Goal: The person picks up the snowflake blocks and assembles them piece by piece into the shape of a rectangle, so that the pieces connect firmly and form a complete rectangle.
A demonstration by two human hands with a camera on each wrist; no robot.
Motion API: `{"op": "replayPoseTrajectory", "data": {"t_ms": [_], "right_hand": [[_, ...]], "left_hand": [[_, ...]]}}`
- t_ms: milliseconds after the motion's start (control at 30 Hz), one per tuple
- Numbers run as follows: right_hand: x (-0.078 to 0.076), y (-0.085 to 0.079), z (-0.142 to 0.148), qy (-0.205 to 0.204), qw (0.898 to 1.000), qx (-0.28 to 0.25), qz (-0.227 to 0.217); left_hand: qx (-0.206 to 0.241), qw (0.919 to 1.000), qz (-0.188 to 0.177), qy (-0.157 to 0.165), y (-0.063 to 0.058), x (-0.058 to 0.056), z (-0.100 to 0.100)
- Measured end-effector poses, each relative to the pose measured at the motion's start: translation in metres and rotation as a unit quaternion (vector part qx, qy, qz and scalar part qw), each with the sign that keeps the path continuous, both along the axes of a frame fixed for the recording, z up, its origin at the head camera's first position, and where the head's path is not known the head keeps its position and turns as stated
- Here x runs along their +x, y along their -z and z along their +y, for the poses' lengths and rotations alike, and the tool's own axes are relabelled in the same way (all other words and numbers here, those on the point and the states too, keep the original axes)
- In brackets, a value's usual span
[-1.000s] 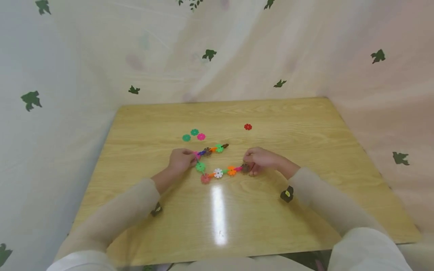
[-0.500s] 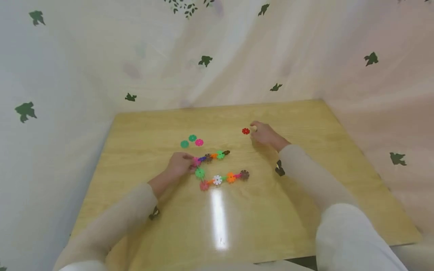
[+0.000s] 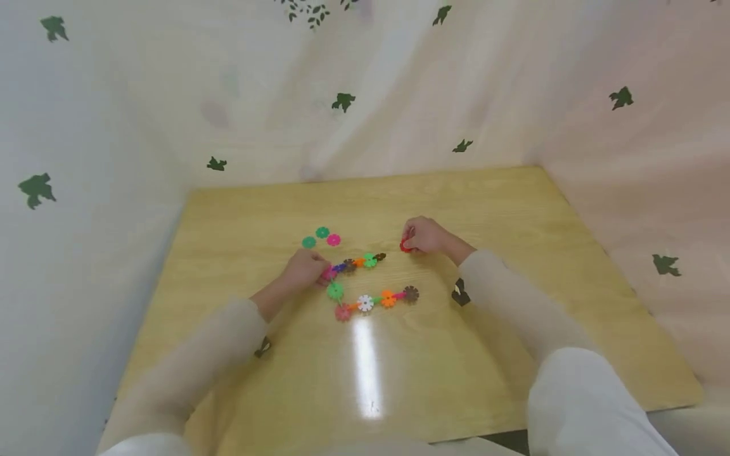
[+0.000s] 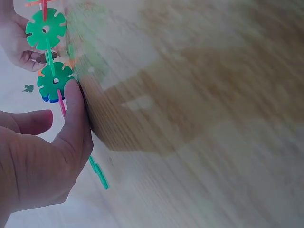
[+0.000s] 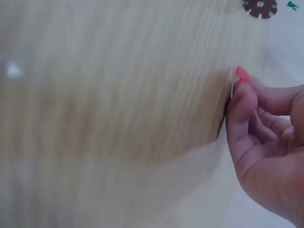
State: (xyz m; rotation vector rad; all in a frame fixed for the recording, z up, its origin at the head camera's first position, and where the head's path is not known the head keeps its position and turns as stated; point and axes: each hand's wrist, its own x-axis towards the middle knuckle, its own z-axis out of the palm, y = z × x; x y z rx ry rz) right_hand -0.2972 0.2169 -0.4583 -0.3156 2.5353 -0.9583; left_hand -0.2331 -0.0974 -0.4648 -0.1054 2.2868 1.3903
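A chain of notched, flower-shaped interlocking plastic discs (image 3: 365,303) lies on the wooden table, bent into a C shape open toward the right. At its left bend, my left hand (image 3: 304,269) rests its fingers against a pink disc (image 3: 329,272). In the left wrist view the thumb (image 4: 40,122) stands apart from the other fingers, beside green discs (image 4: 46,29). My right hand (image 3: 426,235) pinches a loose red disc (image 3: 405,246) between thumb and fingertips, right of the chain's upper end. Only a sliver of the red disc (image 5: 242,74) shows in the right wrist view.
Two loose green discs (image 3: 322,232) and a pink disc (image 3: 333,240) lie behind the left hand. A brown disc (image 3: 410,294) ends the chain's lower arm. Pale cloth with leaf and bird-like prints (image 3: 343,101) hangs behind the table (image 3: 485,196).
My right hand left the brown end of the chain, reached the red disc at the back, took hold of it and brought it toward the chain. My left hand stays at the bend.
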Motion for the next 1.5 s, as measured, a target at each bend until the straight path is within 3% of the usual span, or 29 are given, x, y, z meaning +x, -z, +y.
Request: {"op": "replayPoseTrajectory", "data": {"t_ms": [100,167,267,400,467,600,700,733,933,1100,1300,1500], "right_hand": [[0.018,0.009,-0.004,0.033,0.991,-0.103,-0.076],[0.026,0.014,-0.007,0.051,0.983,-0.146,-0.096],[0.031,0.015,-0.012,0.064,0.976,-0.180,-0.104],[0.030,0.012,-0.017,0.070,0.973,-0.187,-0.114],[0.029,0.010,-0.018,0.074,0.973,-0.187,-0.117],[0.030,0.010,-0.017,0.083,0.971,-0.190,-0.118],[0.029,0.011,-0.018,0.082,0.969,-0.198,-0.121],[0.029,0.012,-0.018,0.082,0.969,-0.201,-0.122],[0.029,0.013,-0.021,0.092,0.967,-0.209,-0.114],[0.030,0.018,-0.025,0.086,0.962,-0.224,-0.131],[0.030,0.021,-0.025,0.097,0.956,-0.238,-0.145],[0.030,0.015,-0.026,0.097,0.958,-0.237,-0.131]], "left_hand": [[-0.002,0.9999,-0.011,0.012,0.006,0.009,0.001],[-0.019,0.9997,-0.002,0.017,0.005,0.013,0.002],[-0.096,0.9927,0.058,0.047,-0.005,0.011,0.004],[-0.185,0.9633,0.145,0.129,-0.024,-0.002,0.014],[-0.198,0.9529,0.156,0.169,-0.029,-0.008,0.027],[-0.255,0.9259,0.158,0.229,-0.024,-0.013,0.057],[-0.298,0.9058,0.174,0.246,-0.017,-0.015,0.072],[-0.301,0.9037,0.179,0.247,-0.015,-0.015,0.075],[-0.273,0.9074,0.211,0.241,-0.005,-0.015,0.078],[-0.258,0.9144,0.208,0.232,0.001,-0.012,0.073],[-0.250,0.9116,0.220,0.241,0.004,-0.011,0.072],[-0.236,0.9101,0.248,0.234,0.003,-0.012,0.073]]}}
